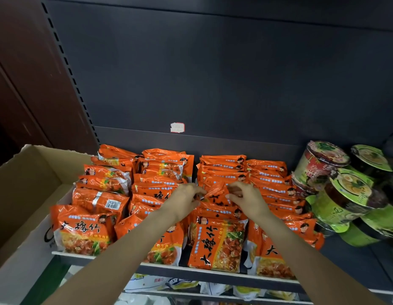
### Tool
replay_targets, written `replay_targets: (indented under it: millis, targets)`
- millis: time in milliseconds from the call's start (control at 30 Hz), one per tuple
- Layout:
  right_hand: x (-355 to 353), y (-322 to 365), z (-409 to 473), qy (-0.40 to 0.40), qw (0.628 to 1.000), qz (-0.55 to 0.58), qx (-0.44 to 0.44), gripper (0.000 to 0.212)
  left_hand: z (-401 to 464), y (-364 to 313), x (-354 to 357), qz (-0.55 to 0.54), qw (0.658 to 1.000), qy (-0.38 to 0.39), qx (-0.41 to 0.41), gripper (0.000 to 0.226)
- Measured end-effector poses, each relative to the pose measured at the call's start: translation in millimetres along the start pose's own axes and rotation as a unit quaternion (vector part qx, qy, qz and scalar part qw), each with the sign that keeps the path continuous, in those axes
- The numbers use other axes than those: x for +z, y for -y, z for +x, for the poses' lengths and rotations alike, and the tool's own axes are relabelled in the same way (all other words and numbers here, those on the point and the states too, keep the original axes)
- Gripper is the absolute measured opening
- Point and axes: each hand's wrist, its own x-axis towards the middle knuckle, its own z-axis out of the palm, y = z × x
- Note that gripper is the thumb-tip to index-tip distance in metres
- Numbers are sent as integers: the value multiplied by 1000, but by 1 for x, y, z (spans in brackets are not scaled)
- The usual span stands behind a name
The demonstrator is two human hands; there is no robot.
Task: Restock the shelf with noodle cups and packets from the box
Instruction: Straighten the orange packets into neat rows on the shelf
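Several rows of orange noodle packets fill the dark shelf. Both my hands reach to the third row from the left. My left hand pinches the left edge of one orange packet that stands tilted among the others. My right hand grips that same packet's right side, fingers curled over its top. Green and red noodle cups are stacked at the right end of the shelf. The cardboard box stands open at the left, its visible inside bare.
The shelf's dark back panel rises behind the packets, with a small white price sticker on it. A lower shelf holds white and yellow packets. A brown wall panel stands at the far left.
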Motion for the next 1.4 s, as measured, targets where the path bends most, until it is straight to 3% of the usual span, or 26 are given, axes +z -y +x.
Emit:
replay_targets:
  millis: [167, 233, 300, 367, 433, 500, 600, 700, 900, 1067, 1233, 1400]
  targets:
    - [2, 6, -5, -42, 988, -133, -68, 19, -3, -1, -1, -34, 999, -11, -8, 52]
    - [-1, 13, -5, -58, 965, -233, -108, 18, -4, -2, -2, -44, 999, -14, -5, 60]
    - [-2, 17, -1, -23, 941, -308, -136, 22, -6, -3, -2, -40, 999, -15, -1, 65]
    - [7, 19, 2, 73, 940, -299, -146, 30, -6, -3, -2, -37, 999, -13, -2, 69]
    - [15, 19, 2, 144, 962, -201, -120, 36, -7, -3, -3, -31, 1000, -3, 1, 66]
    - [12, 16, 1, 129, 975, -156, -95, 36, -6, -2, -4, -13, 1000, 9, 1, 57]
    - [-3, 2, -3, 96, 971, -211, -61, 34, -4, 1, -5, 27, 999, 37, -10, 49]
    - [-8, -6, -7, 111, 961, -250, -33, 35, -1, 0, -4, 49, 997, 58, -13, 46]
    - [-4, 1, -11, 55, 951, -297, -66, 9, 3, -5, -1, 58, 998, 37, -3, 34]
    - [-3, 2, -30, 15, 958, -267, -103, 28, -6, 1, 0, 87, 995, 43, 3, 38]
    - [21, 12, -51, 89, 956, -253, -123, 43, -23, 8, 2, 104, 991, 76, 22, 55]
    - [32, 14, -57, 46, 960, -267, -74, 34, -36, 12, 3, 62, 997, 19, 45, 54]
